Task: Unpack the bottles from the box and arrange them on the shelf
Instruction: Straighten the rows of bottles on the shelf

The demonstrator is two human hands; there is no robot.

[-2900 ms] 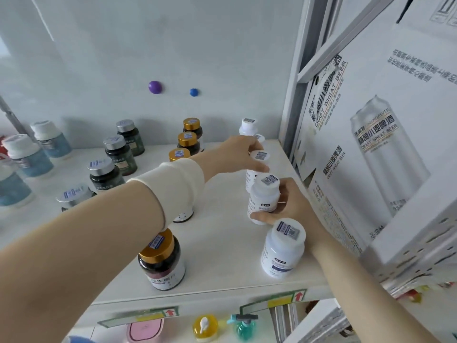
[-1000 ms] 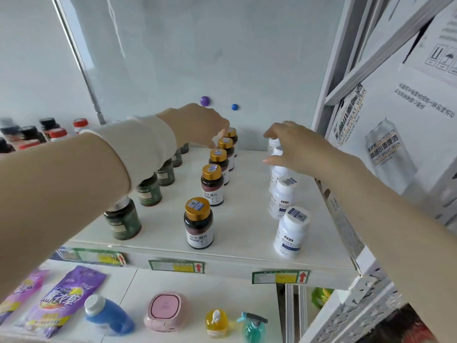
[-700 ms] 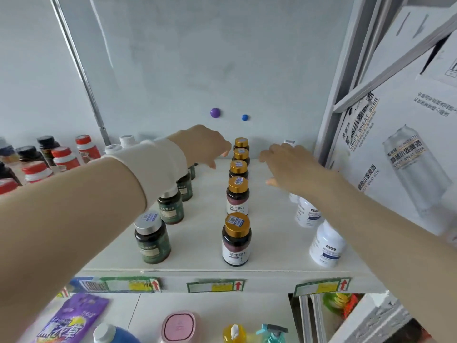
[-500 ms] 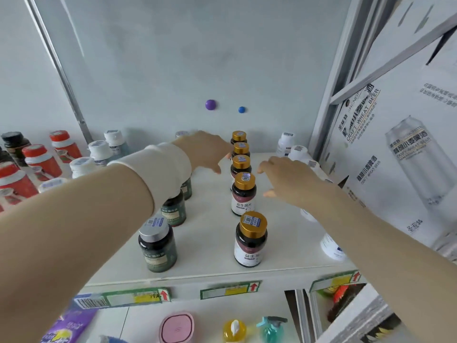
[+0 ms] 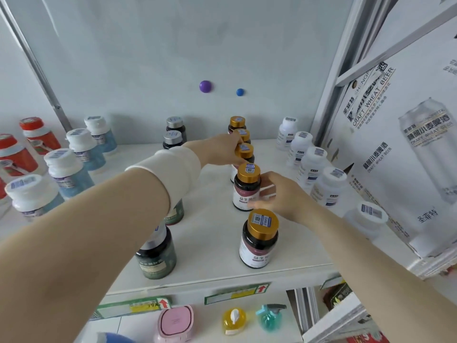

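Note:
A row of dark bottles with gold caps runs down the middle of the white shelf (image 5: 212, 246). My left hand (image 5: 221, 152) reaches in from the left and closes on the third gold-capped bottle (image 5: 244, 151); its fingertips are hidden behind the bottle. My right hand (image 5: 279, 196) wraps around the right side of the second gold-capped bottle (image 5: 247, 188), which stands upright. The front gold-capped bottle (image 5: 259, 240) stands free near the shelf edge. A row of white bottles (image 5: 310, 167) lines the right side. The white beer-printed box (image 5: 400, 149) stands at the right.
Dark green bottles with silver caps (image 5: 157, 256) stand partly under my left forearm. Blue-tinted bottles (image 5: 66, 169) and red-capped jars (image 5: 32, 134) fill the left. The lower shelf holds a pink case (image 5: 175, 323), a yellow bottle (image 5: 233, 320) and a teal sprayer (image 5: 269, 316).
My right hand has dropped from the white bottles to the gold-capped row and closed on the second bottle. My left hand has reached further right onto the third one.

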